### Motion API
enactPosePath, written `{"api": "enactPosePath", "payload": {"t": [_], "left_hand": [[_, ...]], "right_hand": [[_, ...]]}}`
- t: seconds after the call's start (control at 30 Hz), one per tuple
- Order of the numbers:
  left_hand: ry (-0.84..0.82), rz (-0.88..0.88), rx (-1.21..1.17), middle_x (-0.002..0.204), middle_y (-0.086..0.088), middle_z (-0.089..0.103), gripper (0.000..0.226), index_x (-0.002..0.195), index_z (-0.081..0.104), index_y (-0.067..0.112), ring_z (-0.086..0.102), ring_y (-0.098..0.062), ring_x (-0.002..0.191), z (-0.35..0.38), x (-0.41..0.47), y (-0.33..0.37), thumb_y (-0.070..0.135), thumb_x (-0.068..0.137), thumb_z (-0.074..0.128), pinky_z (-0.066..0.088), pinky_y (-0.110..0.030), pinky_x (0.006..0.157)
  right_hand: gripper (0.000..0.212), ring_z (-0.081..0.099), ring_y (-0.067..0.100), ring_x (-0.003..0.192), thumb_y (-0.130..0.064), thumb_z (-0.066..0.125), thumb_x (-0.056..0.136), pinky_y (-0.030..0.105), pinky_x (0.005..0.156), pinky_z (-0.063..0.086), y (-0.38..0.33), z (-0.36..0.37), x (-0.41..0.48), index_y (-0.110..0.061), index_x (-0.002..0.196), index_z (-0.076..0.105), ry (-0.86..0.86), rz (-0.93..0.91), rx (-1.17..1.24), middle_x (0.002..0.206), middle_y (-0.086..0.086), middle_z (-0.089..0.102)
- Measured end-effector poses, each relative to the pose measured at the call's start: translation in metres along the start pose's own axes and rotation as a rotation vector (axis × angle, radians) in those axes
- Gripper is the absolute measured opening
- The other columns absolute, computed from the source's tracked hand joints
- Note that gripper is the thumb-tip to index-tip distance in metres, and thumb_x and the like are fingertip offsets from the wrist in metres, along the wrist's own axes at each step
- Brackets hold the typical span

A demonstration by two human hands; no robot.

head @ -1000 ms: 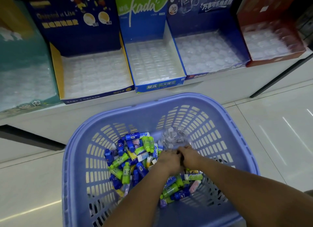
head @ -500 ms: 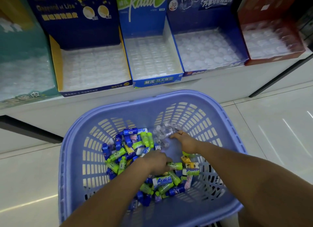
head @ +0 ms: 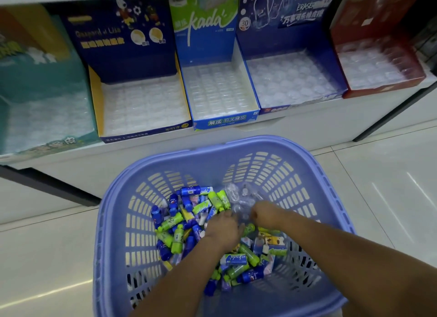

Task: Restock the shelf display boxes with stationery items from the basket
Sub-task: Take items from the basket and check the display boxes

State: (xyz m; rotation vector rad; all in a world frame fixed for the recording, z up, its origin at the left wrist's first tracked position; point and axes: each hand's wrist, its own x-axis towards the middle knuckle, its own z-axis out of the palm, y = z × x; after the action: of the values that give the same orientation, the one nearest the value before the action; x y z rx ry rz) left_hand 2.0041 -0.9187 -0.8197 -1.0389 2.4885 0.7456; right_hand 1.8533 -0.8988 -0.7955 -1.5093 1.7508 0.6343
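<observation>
A lilac plastic basket [head: 335,189] stands on the floor below the shelf. It holds a heap of small bottle-shaped erasers [head: 175,234], green and blue, plus small boxed ones. A crumpled clear plastic tray [head: 241,198] lies at the heap's far side. My left hand [head: 222,226] and my right hand [head: 264,213] are both down in the basket, side by side at the near edge of the clear tray. Their fingers are curled and hidden, so I cannot tell what either one holds. On the shelf stand several display boxes with bare clear insert trays, among them a blue kada box [head: 224,121].
Left of the kada box is a dark blue and yellow box [head: 94,99], then a teal box [head: 47,80]. Right of it are a dark blue eraser box [head: 295,106] and a red box [head: 383,89]. White floor tiles [head: 47,257] surround the basket.
My hands parted half a second ago, the right reaching to the clear tray; now they are close together again at that tray. The view has tilted up a little.
</observation>
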Motion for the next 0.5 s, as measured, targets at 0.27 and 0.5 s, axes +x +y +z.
{"api": "enactPosePath", "payload": {"t": [0.27, 0.5], "left_hand": [[0.078, -0.072, 0.079, 0.129, -0.011, 0.049, 0.049, 0.126, 0.049, 0.01, 0.044, -0.026, 0.119, 0.0, 0.008, 0.011, 0.045, 0.092, 0.041, 0.031, -0.039, 0.102], [0.123, 0.03, 0.33, 0.132, -0.008, 0.05, 0.036, 0.126, 0.052, 0.009, 0.037, -0.025, 0.126, -0.032, 0.036, -0.006, 0.02, 0.092, 0.05, 0.032, -0.035, 0.105]], "right_hand": [[0.04, 0.043, 0.03, 0.125, -0.022, 0.042, 0.096, 0.04, 0.094, 0.043, -0.023, 0.009, 0.02, -0.009, 0.134, 0.041, 0.409, 0.004, -0.065, 0.132, 0.014, 0.048], [0.053, 0.04, 0.03, 0.13, -0.021, 0.046, 0.093, 0.039, 0.105, 0.034, -0.016, 0.019, 0.025, -0.012, 0.142, 0.028, 0.427, -0.014, -0.121, 0.14, 0.013, 0.043]]}}
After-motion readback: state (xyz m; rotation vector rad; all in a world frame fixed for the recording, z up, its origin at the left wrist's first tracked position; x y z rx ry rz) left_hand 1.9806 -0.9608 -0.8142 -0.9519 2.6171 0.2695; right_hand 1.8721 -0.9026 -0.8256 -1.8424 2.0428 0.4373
